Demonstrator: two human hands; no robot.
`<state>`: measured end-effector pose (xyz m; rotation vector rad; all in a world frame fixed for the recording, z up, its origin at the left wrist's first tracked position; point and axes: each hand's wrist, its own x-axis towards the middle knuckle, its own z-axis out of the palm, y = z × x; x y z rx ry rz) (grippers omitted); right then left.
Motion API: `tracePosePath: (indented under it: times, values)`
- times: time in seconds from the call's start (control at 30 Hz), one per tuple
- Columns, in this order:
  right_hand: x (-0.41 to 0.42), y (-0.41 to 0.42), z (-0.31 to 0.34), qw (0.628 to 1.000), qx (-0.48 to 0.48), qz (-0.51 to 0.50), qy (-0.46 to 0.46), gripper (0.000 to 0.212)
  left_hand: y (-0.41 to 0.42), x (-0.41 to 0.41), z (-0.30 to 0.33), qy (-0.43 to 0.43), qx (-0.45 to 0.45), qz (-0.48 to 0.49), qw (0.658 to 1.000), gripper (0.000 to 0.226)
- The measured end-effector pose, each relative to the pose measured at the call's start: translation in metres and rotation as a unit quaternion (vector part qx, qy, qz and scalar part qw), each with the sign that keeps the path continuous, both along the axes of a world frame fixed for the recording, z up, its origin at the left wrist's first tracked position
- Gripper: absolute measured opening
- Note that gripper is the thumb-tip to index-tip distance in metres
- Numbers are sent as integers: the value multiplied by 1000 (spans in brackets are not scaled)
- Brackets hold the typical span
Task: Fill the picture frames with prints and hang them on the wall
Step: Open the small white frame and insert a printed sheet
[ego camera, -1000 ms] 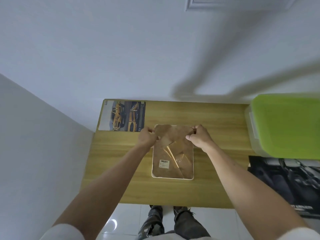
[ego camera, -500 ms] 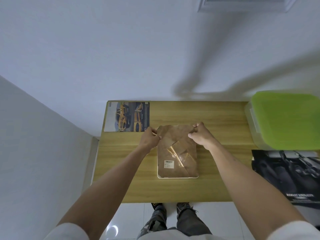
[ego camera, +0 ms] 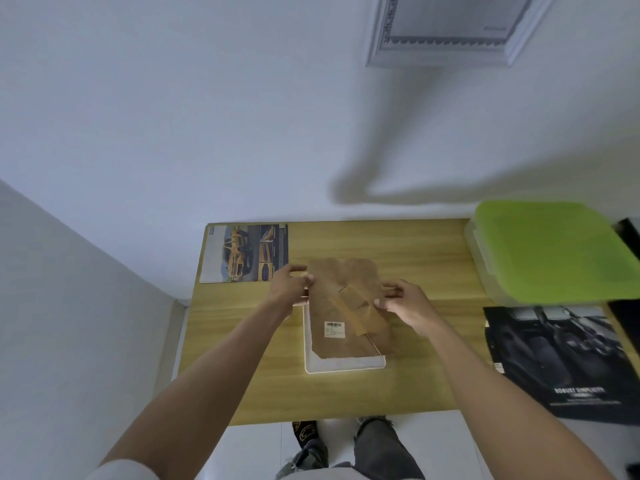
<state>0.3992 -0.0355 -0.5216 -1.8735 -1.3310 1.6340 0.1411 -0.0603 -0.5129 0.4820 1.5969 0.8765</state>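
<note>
At the middle of the table (ego camera: 415,382), the left hand (ego camera: 289,289) and right hand (ego camera: 408,304) pinch the backing board (ego camera: 346,306) lifted askew off the white frame (ego camera: 341,367), so the yellow-car print (ego camera: 244,252) probably goes in next.

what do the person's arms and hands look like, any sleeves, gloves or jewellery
Both forearms are bare from the elbows down, with short white sleeves showing only at the bottom edge of the view. The left hand and right hand wear no gloves, and no rings, watch or bracelets are visible.
</note>
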Motion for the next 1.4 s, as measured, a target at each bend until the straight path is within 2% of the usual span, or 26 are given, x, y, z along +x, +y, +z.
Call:
tracePosePath:
  times: [0.1, 0.17, 0.27, 0.37, 0.43, 0.53, 0.67, 0.77, 0.93, 1.07, 1.2, 1.4]
  values:
    - [15, -2, 0, 998, 18, -63, 21, 45, -4, 19, 1, -8, 48, -36, 998, 54]
    - [27, 0, 0, 995, 53, -90, 6, 42, -10, 37, -2, 43, 79, -121, 989, 74]
    - [47, -1, 5, 991, 85, -107, 1, 41, -13, 62, -8, 99, 72, -217, 969, 101]
    - [71, -1, 10, 990, 93, -102, 5, 42, -5, 83, -12, 113, 56, -235, 964, 109]
    - [89, 1, 15, 993, 80, -86, 30, 52, 3, 99, -12, 124, 54, -239, 962, 109]
    - [114, 9, 13, 999, 25, -27, 40, 83, 16, 125, -12, 138, 63, -237, 960, 103]
    - [139, 26, 2, 997, 26, 49, -46, 108, 29, 169, -12, 167, 80, -222, 957, 67]
    - [148, 39, -7, 991, 72, 58, -95, 95, 37, 199, -20, 217, 79, -205, 951, 52]
    - [159, 54, -30, 961, 154, 112, -199, 54, 48, 238, -35, 321, 57, -260, 909, 63]
    - [163, 56, -38, 938, 206, 147, -238, 29, 50, 256, -46, 332, 32, -280, 900, 54]
    - [163, 53, -51, 925, 219, 155, -270, 28, 44, 267, -49, 357, 27, -281, 890, 41]
    - [157, 53, -53, 905, 227, 176, -314, 31, 47, 267, -47, 389, -7, -306, 869, 49]
